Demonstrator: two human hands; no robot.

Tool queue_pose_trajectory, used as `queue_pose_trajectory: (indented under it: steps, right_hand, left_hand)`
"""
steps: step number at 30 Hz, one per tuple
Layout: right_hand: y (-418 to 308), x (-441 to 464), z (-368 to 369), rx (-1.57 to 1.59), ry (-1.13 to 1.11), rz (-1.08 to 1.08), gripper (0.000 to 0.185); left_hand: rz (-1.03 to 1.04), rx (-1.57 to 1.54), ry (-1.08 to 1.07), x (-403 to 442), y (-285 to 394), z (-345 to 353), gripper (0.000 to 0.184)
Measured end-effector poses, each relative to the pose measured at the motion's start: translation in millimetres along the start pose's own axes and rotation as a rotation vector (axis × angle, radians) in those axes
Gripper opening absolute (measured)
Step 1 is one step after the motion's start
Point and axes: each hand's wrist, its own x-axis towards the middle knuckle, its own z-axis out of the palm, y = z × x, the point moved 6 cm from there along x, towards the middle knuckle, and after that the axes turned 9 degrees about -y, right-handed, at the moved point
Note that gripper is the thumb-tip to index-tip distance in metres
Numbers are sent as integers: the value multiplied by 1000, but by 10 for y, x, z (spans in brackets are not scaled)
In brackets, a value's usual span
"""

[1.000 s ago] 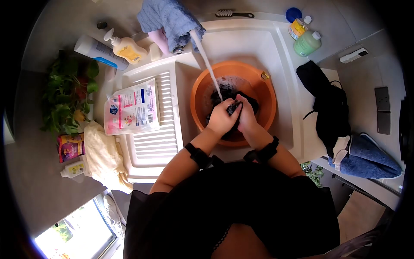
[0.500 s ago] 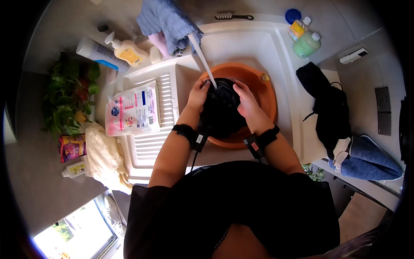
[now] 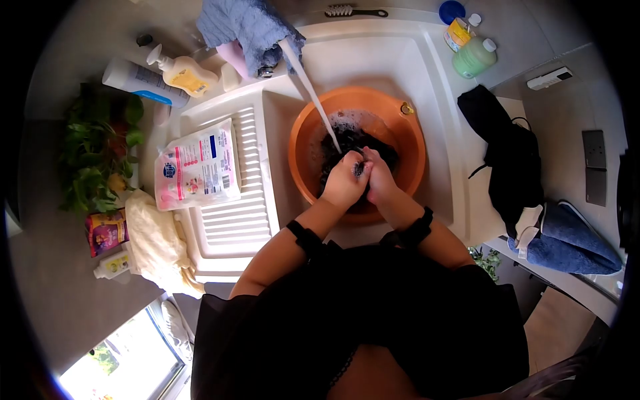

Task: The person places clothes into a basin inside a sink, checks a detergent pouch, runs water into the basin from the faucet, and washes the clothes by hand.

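Note:
An orange basin (image 3: 415, 150) sits in the white sink, with sudsy water and a black cloth (image 3: 380, 152) in it. A stream of water (image 3: 312, 93) from the tap falls onto the cloth. My left hand (image 3: 343, 183) is closed in a fist at the front of the basin, with a bit of the black fabric showing between its fingers. Pressed against it, my right hand (image 3: 380, 180) is closed too, on the same cloth. The rest of the cloth lies wet and bunched beyond my hands.
Left of the basin, a ribbed drainboard (image 3: 250, 220) carries a white-and-pink plastic pack (image 3: 198, 165). A blue cloth (image 3: 250, 30) drapes over the tap. Soap bottles (image 3: 190, 75) and a brush (image 3: 357, 11) line the back; a green bottle (image 3: 475, 58) stands back right.
My hands have come together, lower over the basin's near side. The black cloth, previously lifted and spread between them, is now bunched in the basin with foam visible around it.

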Motion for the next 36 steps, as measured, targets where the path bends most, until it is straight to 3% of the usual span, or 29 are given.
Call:
queue_pose_trajectory:
  steps: [2, 3, 5, 7, 10, 11, 14, 17, 18, 20, 23, 27, 30, 31, 32, 34, 36]
  right_hand:
    - [-11, -53, -2, -147, -2, 8, 18]
    - [-32, -68, 5, -281, -41, -62, 17]
    - [-67, -143, 81, -546, -118, -202, 13]
    - [-50, -252, 113, -514, -72, -126, 11]
    - [-186, -293, 179, -306, -81, -205, 12]
    - [-279, -260, 174, -231, -67, -238, 13]
    - [-350, -177, 131, -49, -5, -256, 25]
    - [-342, -253, 191, -167, 84, -196, 40]
    - [-266, -227, 161, -186, 86, -134, 43]
    - [-96, -198, 176, -21, -175, -8, 40]
    - [-42, -207, 187, 79, -192, -6, 35]
    - [-20, -344, 223, 4, 99, -23, 22]
    - [-119, -354, 97, -131, 16, -82, 18]
    - [-284, -386, 137, -286, -90, -178, 14]
    - [-475, -449, 226, -429, -184, -289, 10]
    - [-724, -446, 229, -700, -359, -386, 10]
    - [-909, -595, 451, -957, -462, -434, 20]
  left_hand:
    - [-77, 28, -99, 57, -28, -26, 24]
    - [-40, -2, -65, 82, -93, -42, 32]
    - [-193, -60, -43, 126, -297, -144, 38]
    - [-254, -38, 49, 144, -370, -264, 50]
    - [-100, 33, -10, 197, -379, -359, 22]
    - [7, -4, -3, 175, -301, -364, 22]
    - [309, -78, -21, 30, 80, -304, 44]
    - [191, -95, -114, -115, 235, -68, 42]
    - [166, -24, -61, -139, 171, -21, 33]
    - [129, 113, -148, -106, 117, 20, 20]
    - [239, 208, -106, 17, 202, 10, 19]
    - [231, 313, -121, 239, 132, -150, 29]
    - [160, 317, -160, 308, -23, -307, 24]
    - [204, 181, -108, 299, -111, -394, 25]
    - [155, 47, -181, 279, -117, -493, 44]
    - [255, 121, -88, 169, 106, -692, 58]
    - [283, 119, -261, 85, 296, -725, 61]
